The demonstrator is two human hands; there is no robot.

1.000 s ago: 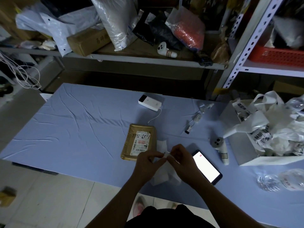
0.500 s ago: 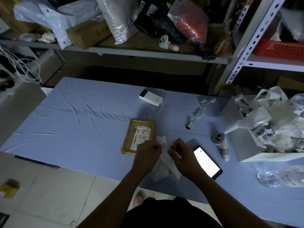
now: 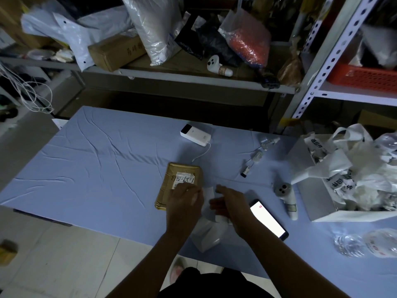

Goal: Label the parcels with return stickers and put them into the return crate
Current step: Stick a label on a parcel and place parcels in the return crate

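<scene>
A flat brown parcel [image 3: 171, 175] with a white shipping label lies on the blue tablecloth [image 3: 96, 168]. My left hand [image 3: 184, 201] is over the parcel's near right corner, fingers curled, pinching what looks like a small white sticker against it. My right hand [image 3: 227, 203] hovers just to the right with relaxed fingers and holds nothing. Under it lies the crumpled white backing paper [image 3: 206, 235]. The white crate [image 3: 318, 194] at the right holds white bagged parcels [image 3: 352, 168].
A lit phone [image 3: 268, 220] lies right of my right hand, a white handheld device [image 3: 287, 196] beyond it. A power bank [image 3: 195, 137] with its cable sits farther back. A clear plastic bottle [image 3: 365, 244] lies near right. Cluttered metal shelves [image 3: 193, 72] stand behind the table.
My hands have parted. The left one went up and left onto the parcel with the sticker; the right one let go and opened above the backing paper.
</scene>
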